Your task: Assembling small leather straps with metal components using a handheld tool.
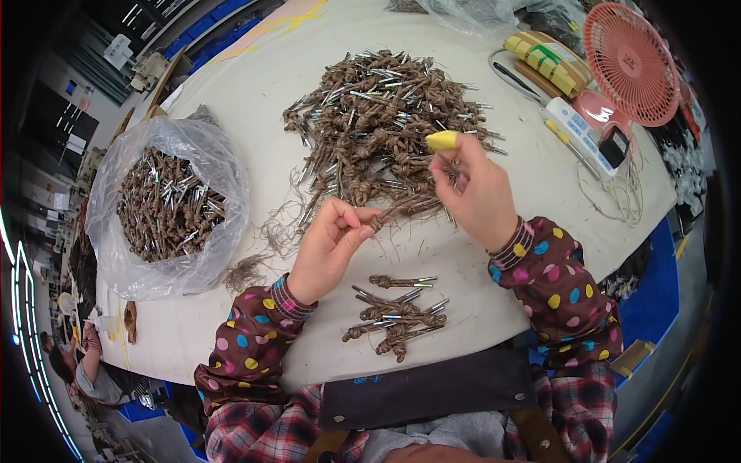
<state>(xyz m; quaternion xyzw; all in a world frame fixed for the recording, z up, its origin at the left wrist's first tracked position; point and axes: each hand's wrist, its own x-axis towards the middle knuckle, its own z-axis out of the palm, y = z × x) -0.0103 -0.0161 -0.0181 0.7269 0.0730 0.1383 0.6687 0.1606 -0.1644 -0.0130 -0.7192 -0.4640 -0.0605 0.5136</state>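
Observation:
My left hand (332,245) pinches the end of a brown knotted cord (409,205) between thumb and fingers, just in front of the big pile. To its right my right hand (480,193) is raised, its fingers curled in toward the thumb. A yellow tip (442,140) shows at its index finger, perhaps a finger cover. Whether a thin thread lies between those fingers is too small to tell. Behind both hands rises a large pile of brown knotted cords (378,116) with shiny silvery tips. Several finished-looking knotted cords (397,312) lie close to me.
At left stands a clear plastic bag (104,224) full of similar knotted cords. Loose brown fibres (247,272) lie beside it. On the right are a pink fan (631,65), a white power strip (571,127) with cables, and a yellow taped bundle (548,62). A person (96,374) sits far left.

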